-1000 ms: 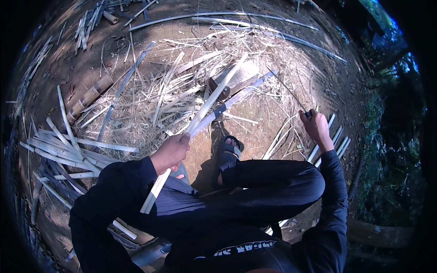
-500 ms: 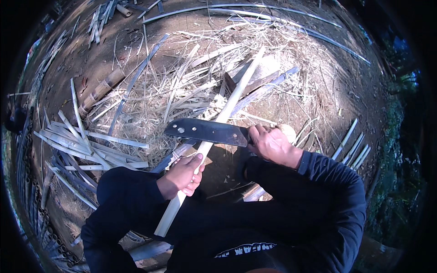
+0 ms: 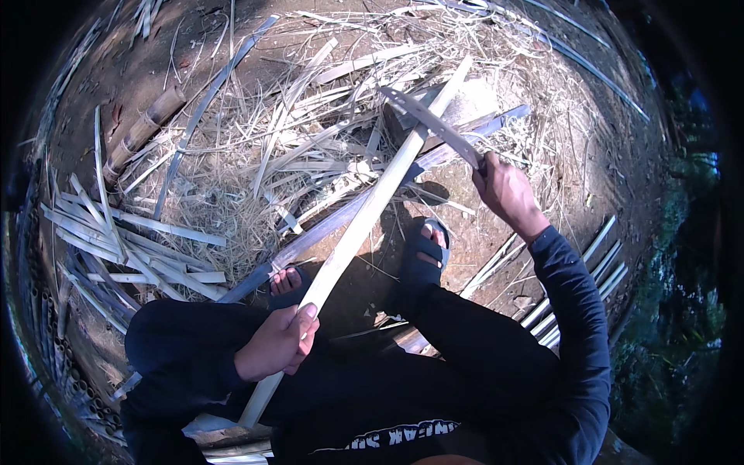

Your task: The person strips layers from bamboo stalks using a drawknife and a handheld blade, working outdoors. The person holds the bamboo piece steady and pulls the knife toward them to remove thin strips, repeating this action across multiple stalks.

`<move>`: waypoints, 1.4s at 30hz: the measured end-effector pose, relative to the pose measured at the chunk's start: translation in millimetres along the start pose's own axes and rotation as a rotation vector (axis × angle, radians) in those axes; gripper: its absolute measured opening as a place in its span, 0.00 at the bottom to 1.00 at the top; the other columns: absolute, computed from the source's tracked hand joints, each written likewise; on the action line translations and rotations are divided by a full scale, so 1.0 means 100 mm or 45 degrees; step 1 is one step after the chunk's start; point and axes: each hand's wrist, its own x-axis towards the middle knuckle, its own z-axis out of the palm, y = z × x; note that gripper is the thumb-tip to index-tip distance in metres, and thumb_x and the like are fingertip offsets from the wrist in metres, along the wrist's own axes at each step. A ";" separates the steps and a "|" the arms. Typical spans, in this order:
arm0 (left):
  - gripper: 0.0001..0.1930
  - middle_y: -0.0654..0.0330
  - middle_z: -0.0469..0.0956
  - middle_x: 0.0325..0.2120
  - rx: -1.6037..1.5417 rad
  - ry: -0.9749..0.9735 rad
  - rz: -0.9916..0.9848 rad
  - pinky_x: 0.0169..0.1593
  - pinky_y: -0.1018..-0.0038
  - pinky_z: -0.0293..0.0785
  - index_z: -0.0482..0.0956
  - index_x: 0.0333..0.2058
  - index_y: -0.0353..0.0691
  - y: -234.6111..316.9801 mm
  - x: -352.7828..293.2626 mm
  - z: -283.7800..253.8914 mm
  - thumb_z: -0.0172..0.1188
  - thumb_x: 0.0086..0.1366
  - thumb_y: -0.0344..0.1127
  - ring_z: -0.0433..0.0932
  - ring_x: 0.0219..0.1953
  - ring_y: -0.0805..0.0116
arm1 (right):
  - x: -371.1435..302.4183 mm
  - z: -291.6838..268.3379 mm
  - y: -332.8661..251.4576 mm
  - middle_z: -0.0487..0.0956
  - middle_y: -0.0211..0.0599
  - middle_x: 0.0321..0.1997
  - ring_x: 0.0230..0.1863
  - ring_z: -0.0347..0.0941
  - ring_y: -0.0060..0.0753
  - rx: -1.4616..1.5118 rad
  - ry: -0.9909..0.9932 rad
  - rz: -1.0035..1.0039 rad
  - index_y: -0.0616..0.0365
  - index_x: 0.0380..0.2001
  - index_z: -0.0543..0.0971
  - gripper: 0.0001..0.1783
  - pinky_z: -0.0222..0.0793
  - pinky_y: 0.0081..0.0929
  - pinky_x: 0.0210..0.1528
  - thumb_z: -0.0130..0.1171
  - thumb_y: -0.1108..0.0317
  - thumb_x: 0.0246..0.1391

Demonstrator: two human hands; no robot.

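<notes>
My left hand (image 3: 279, 343) is closed round the lower part of a long, pale split bamboo strip (image 3: 366, 217). The strip slants up and away to the right, and its near end lies by my lap. In my right hand (image 3: 508, 195) is the handle of a dark-bladed machete (image 3: 456, 142). Its blade crosses the strip near the far end; whether it touches or hovers I cannot tell. Behind that far end stands a wooden block (image 3: 474, 98). A greyish bamboo length (image 3: 314, 237) lies slantwise beneath the strip, between my feet and the block.
Pale shavings (image 3: 225, 194) and loose strips cover the ground ahead. A pile of split strips (image 3: 147, 240) lies at left, near a thick bamboo piece (image 3: 143, 132). More strips (image 3: 593, 275) lie at right beside my arm. My sandalled foot (image 3: 428, 244) is below the block.
The machete has gone from near my left hand up the strip toward its far end, my right arm stretching out. My left hand and the strip's near end sit lower in view.
</notes>
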 end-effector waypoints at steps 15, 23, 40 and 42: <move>0.17 0.64 0.65 0.19 0.486 0.260 0.327 0.29 0.71 0.65 0.68 0.29 0.37 -0.22 -0.03 0.02 0.41 0.76 0.41 0.63 0.21 0.74 | 0.37 0.07 0.26 0.78 0.51 0.24 0.25 0.79 0.52 -0.124 0.044 0.130 0.62 0.40 0.72 0.18 0.75 0.48 0.31 0.55 0.55 0.61; 0.12 0.42 0.75 0.23 1.020 0.497 0.819 0.31 0.60 0.73 0.67 0.36 0.29 -0.26 0.05 -0.02 0.46 0.73 0.34 0.79 0.29 0.44 | 0.34 0.06 -0.35 0.78 0.55 0.28 0.28 0.79 0.52 -0.092 0.072 -0.215 0.65 0.43 0.70 0.22 0.77 0.43 0.32 0.56 0.55 0.60; 0.23 0.35 0.75 0.44 1.436 0.948 0.757 0.59 0.53 0.68 0.70 0.47 0.29 -0.48 0.28 0.12 0.48 0.67 0.48 0.76 0.50 0.42 | -0.86 -0.12 -1.45 0.78 0.53 0.33 0.31 0.77 0.57 0.366 -0.241 -0.639 0.64 0.41 0.72 0.21 0.72 0.46 0.35 0.64 0.64 0.46; 0.21 0.35 0.74 0.47 1.459 1.018 0.862 0.61 0.54 0.67 0.69 0.47 0.31 -0.57 0.51 0.16 0.49 0.68 0.45 0.75 0.51 0.40 | -0.89 -0.08 -1.48 0.78 0.54 0.33 0.32 0.77 0.58 0.420 -0.125 -0.797 0.65 0.42 0.72 0.21 0.72 0.47 0.36 0.64 0.63 0.48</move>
